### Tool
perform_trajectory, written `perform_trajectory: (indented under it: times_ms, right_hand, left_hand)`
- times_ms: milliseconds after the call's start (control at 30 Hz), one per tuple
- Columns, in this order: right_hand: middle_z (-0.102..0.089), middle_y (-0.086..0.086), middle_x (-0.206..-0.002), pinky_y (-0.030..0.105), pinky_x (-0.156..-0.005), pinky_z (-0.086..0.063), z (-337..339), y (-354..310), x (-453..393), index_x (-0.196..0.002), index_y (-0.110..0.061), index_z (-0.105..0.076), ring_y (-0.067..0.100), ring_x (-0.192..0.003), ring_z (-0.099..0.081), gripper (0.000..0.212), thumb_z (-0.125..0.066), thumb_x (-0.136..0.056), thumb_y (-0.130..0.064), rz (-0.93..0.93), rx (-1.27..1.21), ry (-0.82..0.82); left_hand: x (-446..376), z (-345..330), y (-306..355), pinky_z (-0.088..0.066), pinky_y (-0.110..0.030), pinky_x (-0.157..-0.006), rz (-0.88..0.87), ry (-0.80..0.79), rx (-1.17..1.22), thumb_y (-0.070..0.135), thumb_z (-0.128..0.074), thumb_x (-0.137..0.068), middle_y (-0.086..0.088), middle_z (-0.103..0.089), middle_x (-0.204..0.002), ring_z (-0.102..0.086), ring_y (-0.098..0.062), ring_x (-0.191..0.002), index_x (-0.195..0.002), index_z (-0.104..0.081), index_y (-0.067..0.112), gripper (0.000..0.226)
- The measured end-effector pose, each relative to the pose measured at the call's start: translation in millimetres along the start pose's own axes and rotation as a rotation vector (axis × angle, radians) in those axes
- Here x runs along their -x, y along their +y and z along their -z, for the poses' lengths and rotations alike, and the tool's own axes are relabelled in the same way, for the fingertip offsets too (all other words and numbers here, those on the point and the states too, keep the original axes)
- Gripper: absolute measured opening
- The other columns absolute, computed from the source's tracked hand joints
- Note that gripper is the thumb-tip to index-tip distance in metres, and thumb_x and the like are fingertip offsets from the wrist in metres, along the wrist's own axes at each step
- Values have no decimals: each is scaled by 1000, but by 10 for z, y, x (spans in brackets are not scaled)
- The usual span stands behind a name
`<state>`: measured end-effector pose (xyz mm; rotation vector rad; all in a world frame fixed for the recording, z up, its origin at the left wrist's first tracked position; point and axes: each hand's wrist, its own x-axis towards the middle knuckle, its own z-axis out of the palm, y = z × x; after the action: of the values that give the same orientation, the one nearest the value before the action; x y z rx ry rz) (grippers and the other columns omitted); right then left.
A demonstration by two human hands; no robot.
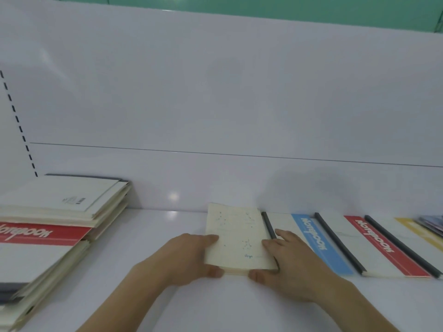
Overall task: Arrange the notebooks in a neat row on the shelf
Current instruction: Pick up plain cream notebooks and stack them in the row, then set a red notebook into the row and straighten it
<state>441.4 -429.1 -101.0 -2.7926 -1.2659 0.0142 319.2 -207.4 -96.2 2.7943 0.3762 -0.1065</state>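
Careful: with your left hand (189, 257) and right hand (287, 262) clamped on the cream notebook (236, 238) lying flat on the shelf (148, 236), just beside the blue-striped notebook (318, 243), a hard rightward push could ride over its black spine and skew the row.

"Notebook" on blue-banded notebook (318, 240), red-banded notebook (378, 238), red cover (36, 234) in left stack

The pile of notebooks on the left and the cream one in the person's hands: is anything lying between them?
Only bare white shelf lies between the pile and the cream notebook, apart from the left hand gripping its edge, in the head view.
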Motion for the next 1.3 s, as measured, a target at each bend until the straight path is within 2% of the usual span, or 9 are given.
perform_trajectory:
  times_ms: [67,167,267,467,667,800,967,1167,1300]
  right_hand:
    - [-40,-7,-146,35,-118,-13,3,-14,-16,-136,-24,-39,18,-147,-7,84,-39,-76,-84,-1,22,-37]
    - [-39,-5,-147,37,-119,-13,-16,-44,-62,-139,-22,-35,20,-147,-7,91,-37,-74,-86,-3,38,-44]
    - [-44,-7,-141,35,-116,-20,-23,-36,-114,-131,-23,-42,19,-144,-14,90,-39,-69,-88,-11,-5,-45]
    - [-34,-5,-151,34,-117,-17,-6,-51,-113,-144,-19,-32,18,-146,-8,95,-48,-73,-81,-46,-49,-72]
    - [-32,-4,-151,38,-119,-13,10,-40,-58,-144,-30,-34,23,-147,-6,92,-40,-72,-87,-19,26,-4]
    - [-22,-5,-157,36,-120,-11,10,-142,-52,-149,-31,-27,18,-148,-3,92,-30,-75,-87,41,-6,126]
    - [-25,-7,-156,29,-119,-10,-32,-591,-103,-148,-30,-32,14,-147,-6,70,-35,-90,-69,179,-59,250]
    - [-25,-11,-156,29,-119,-12,-50,-1507,-109,-148,-33,-31,11,-147,-7,61,-33,-94,-63,362,-130,278]
    - [-25,-14,-154,21,-116,-9,9,-2168,-110,-148,-33,-30,7,-146,-7,60,-31,-95,-62,481,-166,318]
  left_hand:
    - [6,11,7,-29,-30,-113,-19,-25,-41,66,-59,-86,5,-35,-156,-34,-18,-142,-156,-18,37,86]
    - [12,36,30,-33,-36,-111,-48,-42,-144,65,-52,-91,2,-44,-148,-38,-21,-136,-155,-20,38,77]
    - [-13,39,1,-32,-37,-113,-22,-58,-94,66,-55,-88,1,-39,-151,-36,-22,-139,-155,-19,40,80]
    - [-21,-3,93,-32,-35,-113,-17,-62,-75,54,-58,-92,-1,-38,-152,-35,-23,-140,-157,-17,32,80]
    - [37,-41,112,-34,-37,-110,-8,-7,-59,54,-57,-92,3,-39,-150,-38,-21,-137,-156,-15,30,80]
    - [202,-47,96,-37,-37,-109,-3,142,-74,64,-54,-89,5,-40,-150,-41,-19,-134,-154,-22,28,80]
    - [556,90,9,-42,-34,-102,114,427,-165,56,-38,-99,4,-57,-134,-52,-19,-123,-141,-43,24,53]
    - [1175,319,-411,-47,-29,-92,166,758,-82,42,-46,-100,9,-66,-123,-61,-15,-110,-131,-58,26,36]
    - [1571,449,-998,-52,-34,-87,266,860,-127,41,-49,-98,7,-69,-112,-63,-17,-101,-119,-63,25,30]
